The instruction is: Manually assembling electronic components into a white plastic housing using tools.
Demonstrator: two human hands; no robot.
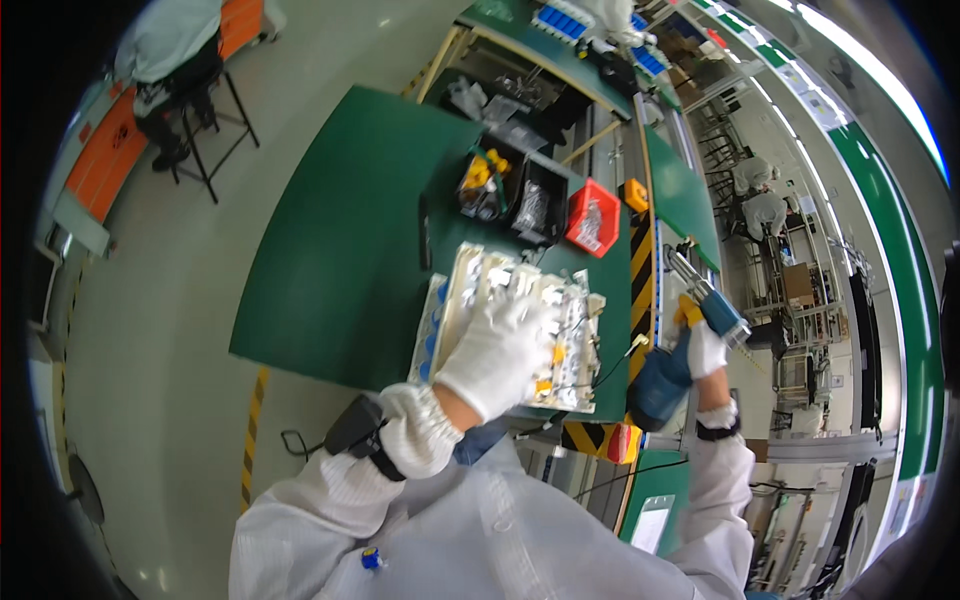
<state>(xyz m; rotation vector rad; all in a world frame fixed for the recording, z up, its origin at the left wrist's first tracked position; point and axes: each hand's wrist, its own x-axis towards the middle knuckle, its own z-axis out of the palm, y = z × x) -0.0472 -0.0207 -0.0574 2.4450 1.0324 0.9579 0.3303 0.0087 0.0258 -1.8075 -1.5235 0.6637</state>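
Note:
My left hand [496,350], in a white glove, reaches over a white tray-like panel [455,318] on the green bench. Its fingers are smeared by motion and partly lost against the panel, so whether they hold anything is unclear. The panel carries rows of shiny and white parts, some yellow pieces and thin dark wires; blue rounded shapes line its left side. My right hand [707,352], also gloved, is closed around a dark blue power drill [660,388] to the right of the bench edge. Just above that hand is a blue, metal-ended piece [718,310]; whether it belongs to the drill I cannot tell.
Beyond the panel stand two black bins [538,208], one with yellow parts, and a red bin [594,218] of small parts. A dark slim bar [425,232] lies on the green bench [335,230]. Yellow-black tape runs along its right edge. Another person [170,45] sits far left.

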